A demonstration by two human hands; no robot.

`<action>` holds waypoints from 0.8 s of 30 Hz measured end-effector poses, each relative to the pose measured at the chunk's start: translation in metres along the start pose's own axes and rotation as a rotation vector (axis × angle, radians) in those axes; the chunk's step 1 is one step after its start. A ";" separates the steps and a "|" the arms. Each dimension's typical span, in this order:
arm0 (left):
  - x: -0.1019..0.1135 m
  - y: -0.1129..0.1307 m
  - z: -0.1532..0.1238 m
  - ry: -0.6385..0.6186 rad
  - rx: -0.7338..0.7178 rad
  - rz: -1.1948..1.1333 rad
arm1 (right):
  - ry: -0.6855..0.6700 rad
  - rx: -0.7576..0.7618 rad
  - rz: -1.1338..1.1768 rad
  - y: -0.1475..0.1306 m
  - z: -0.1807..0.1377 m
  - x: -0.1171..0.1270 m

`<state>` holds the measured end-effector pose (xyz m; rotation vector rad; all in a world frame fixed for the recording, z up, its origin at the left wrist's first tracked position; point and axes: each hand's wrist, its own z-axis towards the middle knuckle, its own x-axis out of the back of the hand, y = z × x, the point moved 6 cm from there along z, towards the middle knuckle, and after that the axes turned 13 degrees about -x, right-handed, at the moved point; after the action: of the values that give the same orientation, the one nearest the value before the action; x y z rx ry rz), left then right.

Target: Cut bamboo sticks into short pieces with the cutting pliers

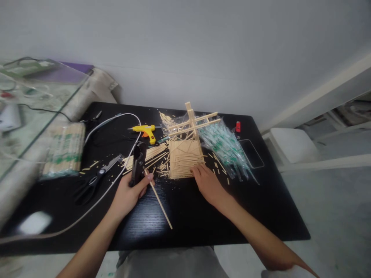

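My left hand (129,193) is closed around a black hand tool (138,164) whose exact kind I cannot make out. A thin wooden stick (160,202) is also pinched in it, slanting down toward the table's front edge. My right hand (209,183) reaches to the lower right corner of a flat panel of wooden sticks (176,162). Its fingers are bent together over loose sticks there, and what lies between the fingertips is hidden. Behind the panel rises a cross-shaped frame of sticks (192,121).
On the black table (208,227) lie a yellow glue gun (147,131), scissors (97,179), loose sticks (153,152), plastic-wrapped sticks (223,143), a phone (251,153) and a red lighter (238,126). A white cable (98,199) curves across the left. Another stick pack (64,148) lies far left.
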<state>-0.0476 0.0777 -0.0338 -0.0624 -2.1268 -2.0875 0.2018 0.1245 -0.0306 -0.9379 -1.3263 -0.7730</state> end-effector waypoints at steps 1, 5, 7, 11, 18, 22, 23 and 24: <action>0.000 0.000 0.000 0.002 -0.004 -0.003 | 0.006 -0.004 0.015 0.001 -0.001 0.001; -0.001 0.006 0.002 0.028 -0.024 -0.018 | 0.030 -0.063 0.263 0.008 -0.010 0.017; -0.001 0.012 0.004 0.036 -0.046 -0.006 | -0.038 -0.086 0.495 0.007 -0.016 0.024; -0.005 0.029 0.012 0.019 -0.104 0.059 | -0.257 -0.130 0.833 -0.009 -0.028 0.025; -0.023 0.062 0.025 -0.065 -0.274 0.189 | -0.326 -0.196 1.033 -0.031 -0.036 0.006; -0.042 0.078 0.028 -0.161 -0.374 0.223 | -0.287 -0.215 1.112 -0.031 -0.036 0.002; -0.045 0.081 0.029 -0.175 -0.387 0.235 | -0.280 -0.226 1.128 -0.031 -0.036 0.002; -0.049 0.083 0.028 -0.184 -0.398 0.253 | -0.274 -0.236 1.143 -0.031 -0.036 0.002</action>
<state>0.0100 0.1121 0.0412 -0.5585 -1.6466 -2.3812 0.1903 0.0785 -0.0252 -1.7797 -0.7028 0.1058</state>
